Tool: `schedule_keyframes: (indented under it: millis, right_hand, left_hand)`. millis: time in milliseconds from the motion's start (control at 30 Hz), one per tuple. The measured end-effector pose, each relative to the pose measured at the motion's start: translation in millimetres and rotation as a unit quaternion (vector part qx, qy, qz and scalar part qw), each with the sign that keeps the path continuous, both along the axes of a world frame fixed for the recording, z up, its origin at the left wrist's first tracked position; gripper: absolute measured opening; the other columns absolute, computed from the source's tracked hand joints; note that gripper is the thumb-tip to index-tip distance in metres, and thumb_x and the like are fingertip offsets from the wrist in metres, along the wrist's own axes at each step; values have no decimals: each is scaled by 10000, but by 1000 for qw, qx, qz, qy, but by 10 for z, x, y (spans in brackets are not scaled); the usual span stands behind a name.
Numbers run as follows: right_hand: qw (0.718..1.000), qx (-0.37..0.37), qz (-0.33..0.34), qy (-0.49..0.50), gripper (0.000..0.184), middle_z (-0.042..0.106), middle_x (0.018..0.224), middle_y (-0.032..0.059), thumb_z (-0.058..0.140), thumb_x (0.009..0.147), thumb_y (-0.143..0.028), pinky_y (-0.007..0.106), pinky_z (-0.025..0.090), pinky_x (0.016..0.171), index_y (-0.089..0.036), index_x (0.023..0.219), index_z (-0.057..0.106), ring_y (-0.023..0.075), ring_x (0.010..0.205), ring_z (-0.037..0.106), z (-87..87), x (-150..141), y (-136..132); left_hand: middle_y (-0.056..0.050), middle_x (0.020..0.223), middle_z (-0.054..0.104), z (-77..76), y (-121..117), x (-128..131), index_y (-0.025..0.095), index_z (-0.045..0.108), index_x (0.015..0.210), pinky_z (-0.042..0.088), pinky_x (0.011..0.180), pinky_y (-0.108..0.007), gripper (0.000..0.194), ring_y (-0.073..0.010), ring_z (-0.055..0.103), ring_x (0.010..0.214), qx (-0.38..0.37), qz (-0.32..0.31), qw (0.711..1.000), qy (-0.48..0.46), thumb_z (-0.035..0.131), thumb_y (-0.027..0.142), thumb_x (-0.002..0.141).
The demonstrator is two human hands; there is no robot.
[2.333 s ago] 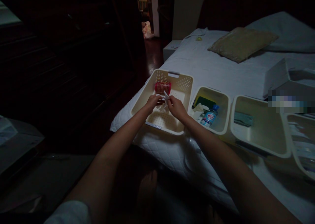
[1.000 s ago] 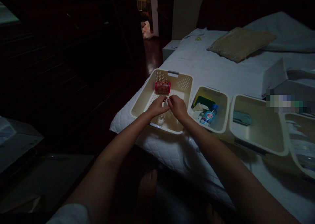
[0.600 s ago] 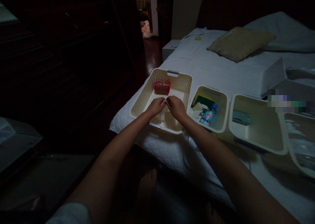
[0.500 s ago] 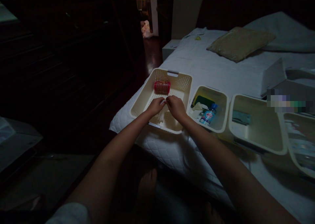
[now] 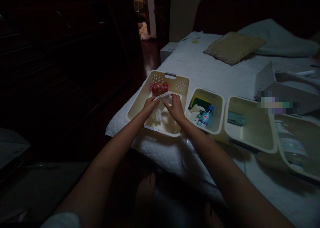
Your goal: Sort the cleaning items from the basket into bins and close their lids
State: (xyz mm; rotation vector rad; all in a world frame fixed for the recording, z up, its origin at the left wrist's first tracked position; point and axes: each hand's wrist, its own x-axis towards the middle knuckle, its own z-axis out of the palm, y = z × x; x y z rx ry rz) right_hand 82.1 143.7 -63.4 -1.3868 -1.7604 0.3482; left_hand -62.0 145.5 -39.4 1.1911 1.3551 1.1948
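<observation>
Left hand [image 5: 149, 107] and right hand [image 5: 176, 108] pinch opposite edges of the thin white glove [image 5: 163, 97], which hangs over the perforated basket [image 5: 185, 104]; I judge that pulling unevenly could tear it or slip it free.

The room is very dim, with cool, faint light catching the white bed [image 5: 215, 64] and a warmer glow beyond the doorway, while the dark furniture [image 5: 62, 71] sinks into near-black, soft shadows fall beneath the baskets, and coarse pixel blocks hide one patch at right.
</observation>
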Motion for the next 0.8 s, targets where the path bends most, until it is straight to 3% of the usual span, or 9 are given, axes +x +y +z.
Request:
schedule_keyframes:
  millis: [133, 267, 533, 667, 800]
  right_hand:
    - [998, -42, 14, 38, 488, 539, 1146, 170, 582, 790, -401, 371, 418, 903, -122, 1169, 457, 252, 1071, 515, -3, -4, 24]
    - [992, -92, 5, 88, 530, 577, 1118, 153, 607, 751, -472, 354, 441, 854, -140, 1139, 466, 242, 1023, 557, 41, -2, 44]
    - [976, -114, 29, 182, 190, 644, 884, 42, 574, 745, -323, 293, 454, 772, -166, 851, 575, 173, 819, 592, 79, 30, 70]
    - [975, -108, 58, 183, 166, 645, 838, 23, 590, 719, -308, 284, 453, 747, -171, 813, 595, 164, 785, 586, 84, 23, 47]
    - [976, -111, 58, 176, 184, 649, 852, 34, 613, 703, -311, 289, 450, 773, -164, 815, 610, 167, 807, 587, 101, 16, 41]
  left_hand:
    - [23, 607, 571, 18, 4, 2, 164, 578, 713, 385, 553, -232, 174, -112, 503, 542, -46, -46, 992, -111, 628, 275, 589]
    - [30, 572, 558, 24, 15, 3, 170, 568, 709, 397, 530, -245, 215, -110, 499, 500, -66, -51, 986, -145, 655, 306, 568]
    - [6, 632, 613, -62, -25, -60, 161, 628, 728, 406, 528, -229, 210, -120, 542, 537, -65, -79, 993, -66, 676, 312, 590]
    - [-29, 749, 668, -89, -65, -67, 158, 670, 820, 442, 602, -232, 353, -146, 589, 639, -42, -114, 992, -41, 738, 391, 563]
    - [-42, 760, 679, -77, -56, -58, 144, 686, 813, 442, 613, -234, 384, -151, 584, 657, -23, -104, 994, -28, 748, 424, 557]
